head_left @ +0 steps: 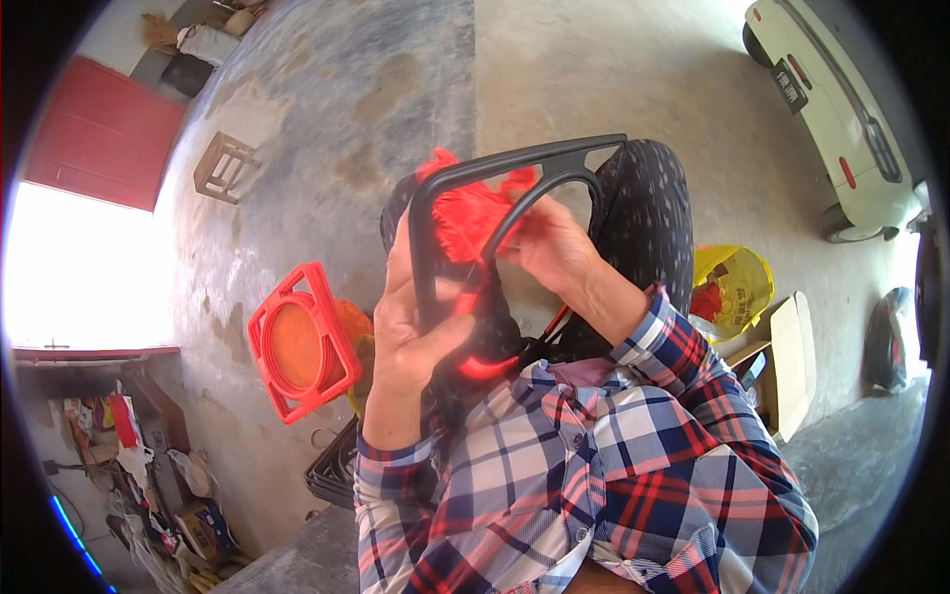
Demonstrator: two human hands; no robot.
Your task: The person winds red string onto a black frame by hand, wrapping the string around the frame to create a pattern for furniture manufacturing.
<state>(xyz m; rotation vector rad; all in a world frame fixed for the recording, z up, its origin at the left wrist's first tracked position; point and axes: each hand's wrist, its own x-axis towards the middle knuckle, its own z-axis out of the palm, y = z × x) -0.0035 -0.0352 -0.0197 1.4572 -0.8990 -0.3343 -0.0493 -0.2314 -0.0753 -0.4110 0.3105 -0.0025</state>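
Observation:
A black frame (515, 159) with rounded corners and a curved inner bar stands tilted over my lap. Red, bunched, stringy material (465, 220) lies within it, against the curved bar. My left hand (401, 322) is wrapped round the frame's left side, with the thumb by a red stretch of the frame. Fingers of my right hand (556, 247) are closed at the curved bar, where the red material meets it; motion blur hides the fingertips. Below the left thumb a curved red part (487, 369) shows, partly covered by the frame.
Left of my legs are red square frames (346, 366) with round orange middles, near black frames (332, 470). At right stand a yellow bag (757, 277) and an open cardboard box (792, 366). A wooden stool (223, 166), a parked car (841, 119) and piled clutter (139, 455) surround the floor.

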